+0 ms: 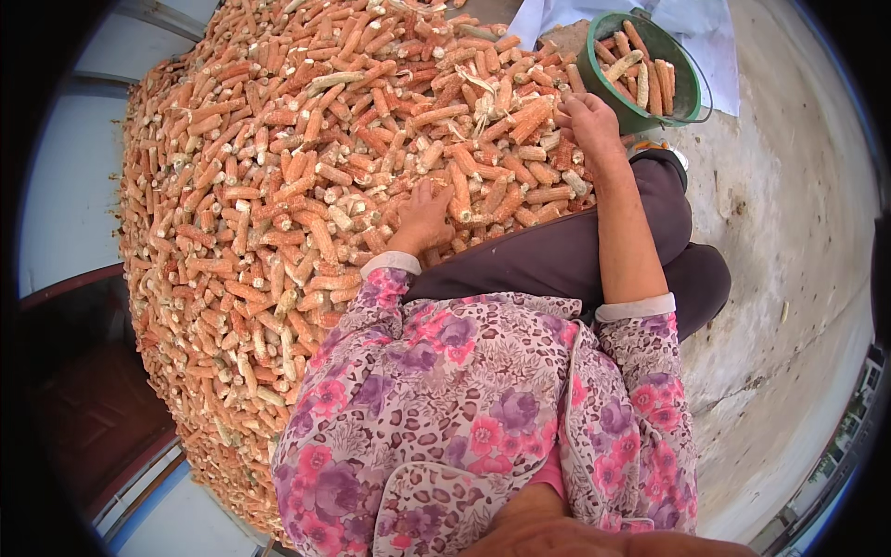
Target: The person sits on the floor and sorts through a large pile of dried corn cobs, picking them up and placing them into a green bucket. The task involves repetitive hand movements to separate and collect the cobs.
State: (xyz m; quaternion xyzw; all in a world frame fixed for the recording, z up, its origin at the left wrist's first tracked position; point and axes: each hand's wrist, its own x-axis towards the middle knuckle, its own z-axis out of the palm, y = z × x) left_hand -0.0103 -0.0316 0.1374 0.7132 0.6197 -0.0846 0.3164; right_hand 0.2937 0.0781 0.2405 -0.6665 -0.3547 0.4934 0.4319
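Note:
A large heap of shelled corn cobs spreads in front of me and to my left. My left hand rests palm down on the cobs near my knee, fingers spread, with a cob lying beside its fingertips. My right hand is at the right edge of the heap, beside a green plastic bucket. Its fingers are bent above the cobs; whether they grip one cannot be made out. Several corn cobs stand and lean inside the bucket. Dry husk shreds lie on the heap between my hands.
The bucket's wire handle hangs to its right. A white sheet lies under and behind the bucket. Concrete ground runs along the right. Light wall panels and a dark opening border the heap at left. My folded legs touch its edge.

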